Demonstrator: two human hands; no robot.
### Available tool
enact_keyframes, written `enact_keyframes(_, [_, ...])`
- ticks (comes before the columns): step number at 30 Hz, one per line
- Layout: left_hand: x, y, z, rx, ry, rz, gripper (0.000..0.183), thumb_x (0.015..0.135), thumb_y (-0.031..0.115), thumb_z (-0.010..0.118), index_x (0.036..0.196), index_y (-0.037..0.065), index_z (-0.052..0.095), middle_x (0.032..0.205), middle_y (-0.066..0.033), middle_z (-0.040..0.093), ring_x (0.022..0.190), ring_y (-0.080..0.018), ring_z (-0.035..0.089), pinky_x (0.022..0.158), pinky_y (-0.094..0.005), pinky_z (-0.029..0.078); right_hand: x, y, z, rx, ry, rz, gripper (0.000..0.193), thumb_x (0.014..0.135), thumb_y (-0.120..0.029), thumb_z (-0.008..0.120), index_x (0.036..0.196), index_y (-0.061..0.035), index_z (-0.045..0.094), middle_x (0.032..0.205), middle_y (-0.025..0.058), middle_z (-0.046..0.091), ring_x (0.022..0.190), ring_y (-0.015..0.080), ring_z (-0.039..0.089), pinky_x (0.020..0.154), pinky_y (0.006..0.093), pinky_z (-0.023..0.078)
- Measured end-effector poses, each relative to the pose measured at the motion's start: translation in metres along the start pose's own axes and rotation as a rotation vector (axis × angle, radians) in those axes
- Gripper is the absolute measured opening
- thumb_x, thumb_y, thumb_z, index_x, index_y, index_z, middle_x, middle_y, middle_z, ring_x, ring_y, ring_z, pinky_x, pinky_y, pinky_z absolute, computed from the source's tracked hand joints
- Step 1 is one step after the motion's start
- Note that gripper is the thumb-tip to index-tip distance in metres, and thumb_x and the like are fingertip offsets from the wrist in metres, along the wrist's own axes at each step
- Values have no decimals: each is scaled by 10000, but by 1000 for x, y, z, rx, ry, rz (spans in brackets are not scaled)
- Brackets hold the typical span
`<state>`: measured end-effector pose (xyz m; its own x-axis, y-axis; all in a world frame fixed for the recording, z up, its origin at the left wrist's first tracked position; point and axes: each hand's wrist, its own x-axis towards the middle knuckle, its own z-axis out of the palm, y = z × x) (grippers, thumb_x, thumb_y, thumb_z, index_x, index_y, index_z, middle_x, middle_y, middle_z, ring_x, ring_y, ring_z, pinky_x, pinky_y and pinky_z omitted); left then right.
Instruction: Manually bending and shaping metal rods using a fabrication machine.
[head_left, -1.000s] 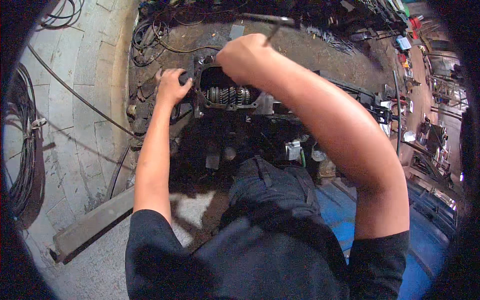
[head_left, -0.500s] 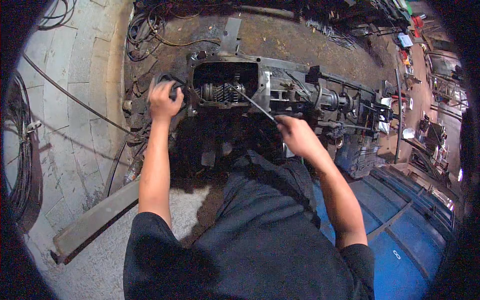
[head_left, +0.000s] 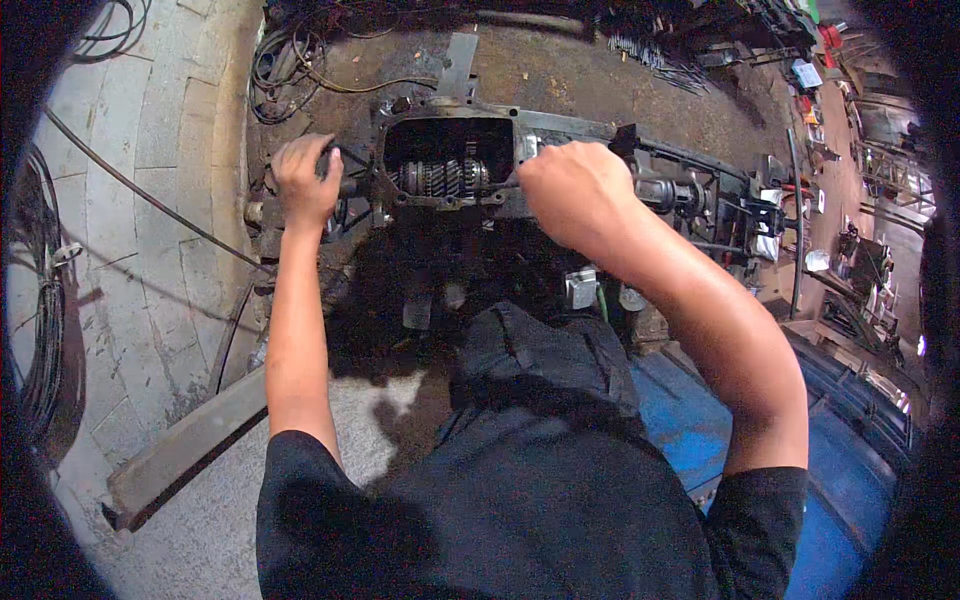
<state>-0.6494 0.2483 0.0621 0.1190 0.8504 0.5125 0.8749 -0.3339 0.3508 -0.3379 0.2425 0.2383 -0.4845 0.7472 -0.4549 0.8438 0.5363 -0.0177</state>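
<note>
Greasy grey metal forms the open gearbox housing point(head_left: 450, 160) lying between the two hands on the dirty worktop point(head_left: 600, 75); its gears point(head_left: 440, 178) show through the top opening; the left hand point(head_left: 303, 180) is clenched around a dark part at the housing's left end; the right hand point(head_left: 572, 190) is closed at the right rim; what it grips I cannot tell; black cables point(head_left: 300, 60) lie beyond the left hand

Between the hands, the open grey cast-metal gearbox housing point(head_left: 450, 150) looks rough, greasy and matt; its toothed steel gears point(head_left: 440, 178) inside shine dully.
</note>
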Motion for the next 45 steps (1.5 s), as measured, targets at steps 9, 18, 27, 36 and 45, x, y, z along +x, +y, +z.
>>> enact_keyframes(9, [-10, -8, 16, 6, -39, -30, 280, 730, 232, 666, 953, 66, 628, 937, -129, 630, 913, -321, 571, 858, -434, 408, -28, 1, 29, 169, -94, 255, 178, 735, -108, 528, 791, -17, 670, 800, 211, 655, 772, 359, 656, 683, 452, 533])
enact_keyframes(18, [-36, 6, 10, 2, 37, 47, 218, 716, 181, 651, 879, 40, 622, 904, -118, 633, 889, -309, 585, 844, -419, 420, -94, 46, 63, 796, 57, 402, 259, 874, -161, 508, 1047, 3, 611, 891, 216, 650, 873, 357, 632, 767, 426, 473])
enact_keyframes(27, [-16, 148, 27, -374, 56, 0, 153, 758, 103, 623, 904, 63, 640, 937, -112, 643, 890, -298, 601, 817, -403, 446, -193, 41, 162, 1904, 53, 519, 224, 945, -201, 457, 1063, -28, 536, 684, 15, 522, 580, 86, 497, 522, 233, 407])
enact_keyframes(36, [-47, 310, 105, -855, -526, 285, 339, 692, 84, 694, 1027, 83, 643, 903, -100, 643, 784, -274, 626, 675, -370, 491, -194, 47, 176, 1843, 263, 687, 239, 892, -174, 509, 996, 25, 594, 665, 15, 537, 560, 83, 485, 502, 239, 376])
enact_keyframes(45, [-48, 333, 108, -785, -458, 246, 319, 705, 88, 699, 1020, 80, 652, 927, -109, 647, 802, -280, 637, 691, -342, 512, -197, 66, 192, 1578, 245, 564, 256, 874, -158, 513, 961, 59, 617, 699, 73, 609, 614, 150, 547, 576, 303, 443])
